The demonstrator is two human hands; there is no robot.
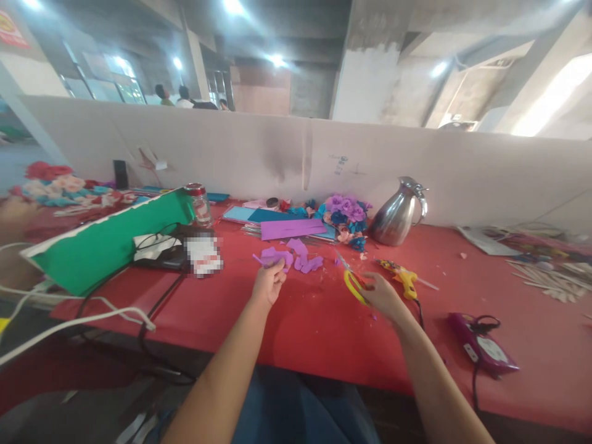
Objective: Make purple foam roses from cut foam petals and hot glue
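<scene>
My left hand point(268, 282) is closed in a pinch on a small purple foam piece point(271, 261) just above the red table point(314, 320). More cut purple foam pieces point(303, 258) lie right beyond it. My right hand point(380, 295) is closed on yellow-handled scissors point(351, 280), whose blades point up and left toward the foam pieces. A yellow glue gun point(403, 275) lies just past my right hand.
A steel jug point(398, 213) stands at the back right, next to a purple and blue foam flower bunch point(346, 217). Foam sheets point(287, 228), a green board point(106, 243), a jar point(200, 203), cables, a purple power strip point(483, 345) and wooden sticks point(550, 280) surround the work spot.
</scene>
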